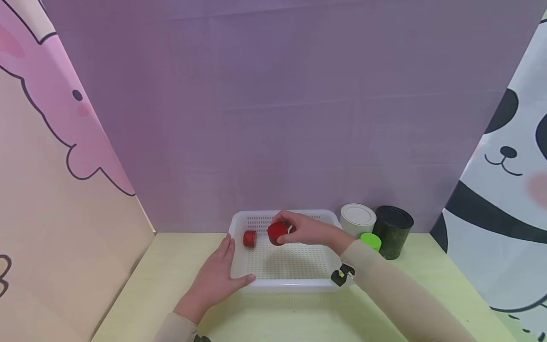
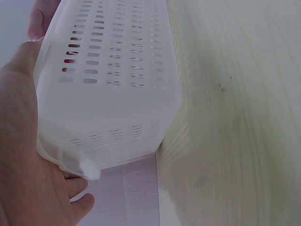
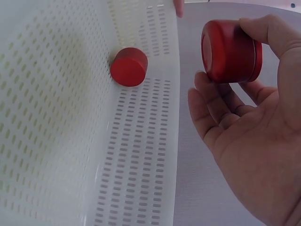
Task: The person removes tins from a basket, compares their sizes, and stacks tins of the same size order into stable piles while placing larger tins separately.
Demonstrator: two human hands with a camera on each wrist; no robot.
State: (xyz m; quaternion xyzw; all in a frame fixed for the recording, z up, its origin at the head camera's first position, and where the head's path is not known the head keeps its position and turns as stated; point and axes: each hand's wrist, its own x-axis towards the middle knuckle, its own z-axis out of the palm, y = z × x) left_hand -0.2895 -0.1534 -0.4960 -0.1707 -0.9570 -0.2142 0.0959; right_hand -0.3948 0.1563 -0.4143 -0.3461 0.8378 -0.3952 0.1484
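Note:
A small red canister (image 1: 277,233) with a seam near one end is pinched between the thumb and fingers of my right hand (image 1: 305,229), above the white basket (image 1: 295,283). The right wrist view shows this held canister (image 3: 230,52) tipped on its side. A second red canister (image 1: 249,239) lies inside the basket near its left wall. My left hand (image 1: 215,275) rests against the basket's front left corner, fingers stretched along the left rim and thumb on the front rim. Through the basket's slots in the left wrist view, bits of red show.
Right of the basket stand a white lidded canister (image 1: 358,219), a dark lidded canister (image 1: 393,232) and a green-lidded container (image 1: 371,241), partly hidden by the right sleeve. Behind the pale wooden table (image 1: 171,270) rises a purple backdrop (image 1: 282,118), with printed panels on both sides.

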